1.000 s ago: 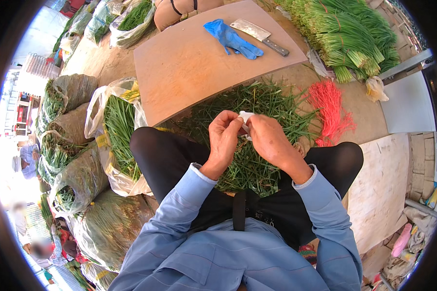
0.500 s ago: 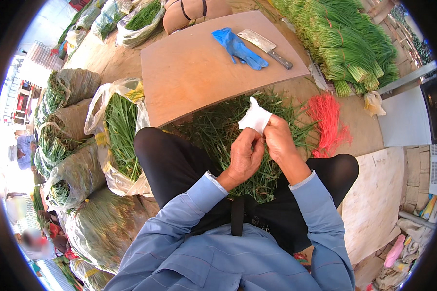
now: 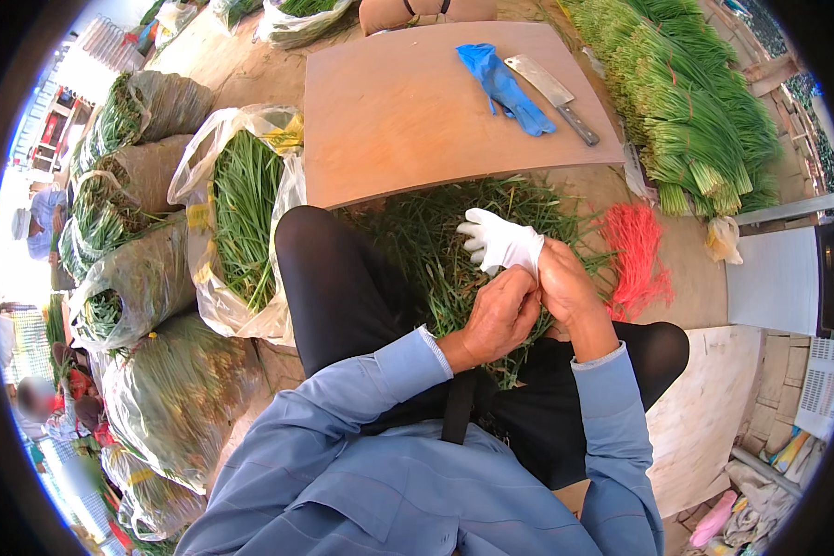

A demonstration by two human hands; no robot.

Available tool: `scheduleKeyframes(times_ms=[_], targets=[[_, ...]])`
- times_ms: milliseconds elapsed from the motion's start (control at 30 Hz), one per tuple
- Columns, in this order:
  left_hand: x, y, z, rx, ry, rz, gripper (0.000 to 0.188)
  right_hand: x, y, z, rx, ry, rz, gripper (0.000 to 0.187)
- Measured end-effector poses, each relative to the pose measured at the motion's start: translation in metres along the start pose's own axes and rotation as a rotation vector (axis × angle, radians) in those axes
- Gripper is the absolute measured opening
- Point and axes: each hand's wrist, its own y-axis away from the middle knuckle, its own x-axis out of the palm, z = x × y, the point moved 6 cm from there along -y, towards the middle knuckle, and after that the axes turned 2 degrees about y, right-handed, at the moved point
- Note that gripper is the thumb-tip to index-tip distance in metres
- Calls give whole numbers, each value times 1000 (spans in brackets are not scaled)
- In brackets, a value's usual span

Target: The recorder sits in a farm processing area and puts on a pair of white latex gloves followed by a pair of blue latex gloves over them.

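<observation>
Over my lap I hold a white glove (image 3: 505,244), its fingers spread and pointing away to the left. My left hand (image 3: 499,317) is closed, pinching the near edge of the glove's cuff. My right hand (image 3: 570,285) is closed on the cuff from the right side, its fingertips partly hidden. Loose green trimmings (image 3: 426,246) lie in a heap beneath and around both hands. Beyond them stands a low board (image 3: 389,111), on which a blue glove (image 3: 505,88) lies beside a cleaver (image 3: 551,93) with a dark handle.
Bundled green stalks (image 3: 686,102) are stacked at the far right. Red ties (image 3: 632,255) lie right of the trimmings. An open plastic bag of greens (image 3: 246,218) stands by my left knee, with several filled bags (image 3: 162,389) farther left. A pale board (image 3: 700,417) lies at my right.
The white glove, bunched up before, now shows its spread fingers. Both hands have shifted slightly right and nearer me in the picture, and the whole view has turned a little.
</observation>
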Motion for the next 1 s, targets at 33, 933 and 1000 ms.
scheduleKeyframes(times_ms=[33,933,1000], targets=[[1,1,1,1,14,6,16,-6,-3,-6,26,102,-42,33],[-22,-37,31,-156,-298,375,11,-27,-23,-38,-435,1124,-54,47],[-24,-36,26,-160,-202,350,9,-23,-18,-33,-490,1114,-46,51]])
